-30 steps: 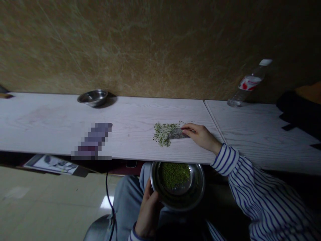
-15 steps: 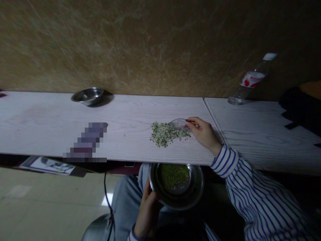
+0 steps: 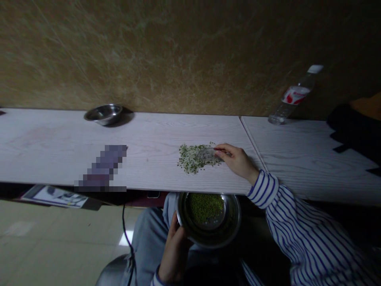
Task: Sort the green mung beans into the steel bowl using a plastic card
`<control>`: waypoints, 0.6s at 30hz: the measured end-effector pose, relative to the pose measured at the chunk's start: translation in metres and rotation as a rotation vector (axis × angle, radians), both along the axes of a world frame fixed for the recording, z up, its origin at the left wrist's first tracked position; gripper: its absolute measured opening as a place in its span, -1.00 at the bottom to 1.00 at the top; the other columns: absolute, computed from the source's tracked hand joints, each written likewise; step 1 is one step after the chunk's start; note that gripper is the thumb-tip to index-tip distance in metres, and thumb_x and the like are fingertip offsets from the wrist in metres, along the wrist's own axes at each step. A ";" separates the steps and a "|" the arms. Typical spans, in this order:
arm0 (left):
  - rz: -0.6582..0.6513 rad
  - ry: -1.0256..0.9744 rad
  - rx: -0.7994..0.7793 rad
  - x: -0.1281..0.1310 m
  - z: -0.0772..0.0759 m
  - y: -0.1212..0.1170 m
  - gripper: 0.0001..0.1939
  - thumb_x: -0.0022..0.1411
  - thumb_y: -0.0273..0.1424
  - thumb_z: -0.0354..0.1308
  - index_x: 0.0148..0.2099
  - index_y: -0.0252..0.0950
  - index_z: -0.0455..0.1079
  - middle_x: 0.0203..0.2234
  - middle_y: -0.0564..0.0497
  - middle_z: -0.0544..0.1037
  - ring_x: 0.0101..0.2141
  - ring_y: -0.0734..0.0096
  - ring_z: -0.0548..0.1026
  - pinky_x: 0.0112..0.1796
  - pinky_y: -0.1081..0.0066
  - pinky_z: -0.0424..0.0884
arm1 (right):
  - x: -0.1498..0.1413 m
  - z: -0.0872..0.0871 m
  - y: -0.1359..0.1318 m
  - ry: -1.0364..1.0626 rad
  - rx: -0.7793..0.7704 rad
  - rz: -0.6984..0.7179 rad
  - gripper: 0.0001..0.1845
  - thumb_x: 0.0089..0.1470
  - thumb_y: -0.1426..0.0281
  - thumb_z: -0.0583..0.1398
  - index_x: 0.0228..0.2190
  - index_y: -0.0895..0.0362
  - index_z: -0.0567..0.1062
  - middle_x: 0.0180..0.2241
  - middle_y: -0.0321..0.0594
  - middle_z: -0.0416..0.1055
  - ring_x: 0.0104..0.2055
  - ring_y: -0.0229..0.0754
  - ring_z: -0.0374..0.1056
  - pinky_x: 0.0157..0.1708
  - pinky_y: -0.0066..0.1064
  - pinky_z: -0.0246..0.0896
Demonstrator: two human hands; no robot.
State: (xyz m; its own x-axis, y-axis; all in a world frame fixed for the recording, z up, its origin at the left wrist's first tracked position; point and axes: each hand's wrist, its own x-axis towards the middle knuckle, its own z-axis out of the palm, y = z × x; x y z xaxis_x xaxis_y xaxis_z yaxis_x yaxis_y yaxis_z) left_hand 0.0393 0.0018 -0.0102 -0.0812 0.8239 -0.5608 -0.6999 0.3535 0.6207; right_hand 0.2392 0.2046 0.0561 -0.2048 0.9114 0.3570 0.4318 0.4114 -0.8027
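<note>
Right hand pinching translucent piece at scattered grains, left hand gripping metal bowl

Beyond the right fingers stands a brown wall with pale marbled veins, dimly lit. A white wood-grain desk stretches beneath them to both sides, a seam crossing it just to their right. Lower, well to their left, pale floor tiles carry a bright reflection.
</note>
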 end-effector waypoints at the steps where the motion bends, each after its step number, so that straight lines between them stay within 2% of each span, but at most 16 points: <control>1: -0.004 0.000 0.004 0.000 0.000 0.000 -0.28 0.01 -0.43 0.26 0.27 -0.11 0.33 -0.20 0.00 0.61 -0.38 0.36 0.43 -0.28 0.37 0.39 | 0.001 0.000 -0.002 -0.003 -0.003 0.010 -0.78 0.16 0.28 0.22 -0.20 0.08 0.60 -0.27 -0.18 0.63 -0.22 -0.13 0.56 -0.17 -0.23 0.47; 4: -0.030 0.013 0.011 0.000 0.001 0.000 -0.27 0.04 -0.43 0.26 0.29 -0.13 0.30 -0.24 -0.01 0.60 -0.41 0.37 0.41 -0.37 0.40 0.33 | 0.004 0.001 -0.007 -0.022 -0.007 0.040 -0.78 0.16 0.30 0.21 -0.20 0.09 0.61 -0.28 -0.18 0.63 -0.24 -0.12 0.56 -0.19 -0.22 0.47; 8: -0.031 0.031 -0.016 -0.001 0.003 -0.001 -0.23 0.05 -0.41 0.27 0.33 -0.16 0.23 -0.13 -0.05 0.58 -0.35 0.35 0.43 -0.36 0.40 0.32 | 0.007 0.002 -0.012 -0.019 -0.001 0.031 -0.77 0.15 0.27 0.22 -0.20 0.08 0.62 -0.26 -0.17 0.63 -0.22 -0.10 0.55 -0.19 -0.22 0.48; 11: -0.048 0.034 -0.012 -0.002 0.005 -0.002 -0.20 0.04 -0.42 0.26 0.34 -0.18 0.19 -0.23 -0.02 0.58 -0.39 0.36 0.40 -0.38 0.39 0.32 | 0.006 0.001 -0.012 -0.004 0.012 -0.005 -0.74 0.16 0.24 0.22 -0.19 0.09 0.62 -0.28 -0.17 0.63 -0.21 -0.09 0.55 -0.19 -0.22 0.49; 16: -0.040 0.002 0.001 -0.002 0.005 -0.003 -0.19 0.04 -0.42 0.27 0.35 -0.23 0.17 -0.13 -0.08 0.58 -0.32 0.33 0.45 -0.31 0.37 0.35 | 0.005 0.000 -0.012 -0.040 0.003 0.034 -0.75 0.17 0.25 0.21 -0.20 0.08 0.62 -0.25 -0.16 0.63 -0.21 -0.10 0.55 -0.18 -0.20 0.49; 18: -0.044 -0.007 -0.007 -0.002 0.005 -0.003 -0.17 0.03 -0.43 0.27 0.36 -0.22 0.16 -0.15 -0.07 0.59 -0.35 0.35 0.44 -0.27 0.36 0.37 | 0.007 0.002 -0.016 -0.063 -0.005 0.045 -0.76 0.16 0.27 0.21 -0.20 0.08 0.62 -0.23 -0.17 0.64 -0.20 -0.09 0.55 -0.16 -0.21 0.49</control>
State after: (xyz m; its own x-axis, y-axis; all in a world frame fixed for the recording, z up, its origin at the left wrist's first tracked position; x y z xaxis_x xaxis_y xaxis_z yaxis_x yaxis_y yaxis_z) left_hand 0.0374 -0.0015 -0.0048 -0.0412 0.8227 -0.5669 -0.6876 0.3883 0.6136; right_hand 0.2457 0.1889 0.0580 -0.2671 0.9027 0.3375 0.4627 0.4273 -0.7767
